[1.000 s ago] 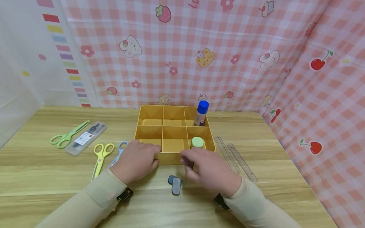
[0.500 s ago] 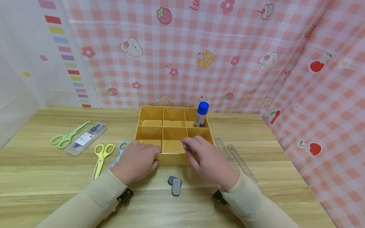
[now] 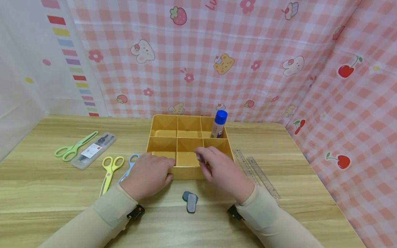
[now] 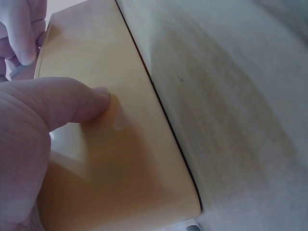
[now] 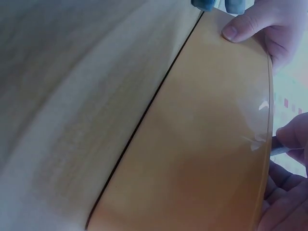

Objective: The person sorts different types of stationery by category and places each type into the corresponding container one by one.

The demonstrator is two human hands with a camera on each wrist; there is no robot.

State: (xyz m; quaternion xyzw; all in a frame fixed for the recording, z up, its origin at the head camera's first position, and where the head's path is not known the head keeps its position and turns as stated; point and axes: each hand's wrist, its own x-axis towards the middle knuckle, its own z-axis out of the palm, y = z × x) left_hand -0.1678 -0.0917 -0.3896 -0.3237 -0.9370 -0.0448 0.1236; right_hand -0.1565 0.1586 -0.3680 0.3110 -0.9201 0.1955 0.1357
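Note:
My left hand (image 3: pixel 149 175) grips the front wall of a yellow divided storage box (image 3: pixel 189 173). Its thumb (image 4: pixel 79 102) presses the outer face in the left wrist view, and the fingers reach over the rim. The right hand (image 3: pixel 225 172) is over the front right part of the box, fingers curled. In the right wrist view it pinches a small dark grey piece (image 5: pixel 279 146), mostly hidden by the fingers; what kind it is I cannot tell. Two small rounded grey-blue pieces (image 3: pixel 192 203) lie overlapping on the table before the box.
A blue-capped glue bottle (image 3: pixel 219 124) stands in the back right compartment. At left lie green scissors (image 3: pixel 73 148), a clear compass case (image 3: pixel 93 151), yellow scissors (image 3: pixel 109 171) and blue scissors (image 3: pixel 132 159), partly behind the left hand. Two clear rulers (image 3: pixel 263 177) lie at right.
The right hand has moved up and slightly left, from before the box's front wall to over its compartments. It now hides the pale green item in the front right compartment. The left hand stays put.

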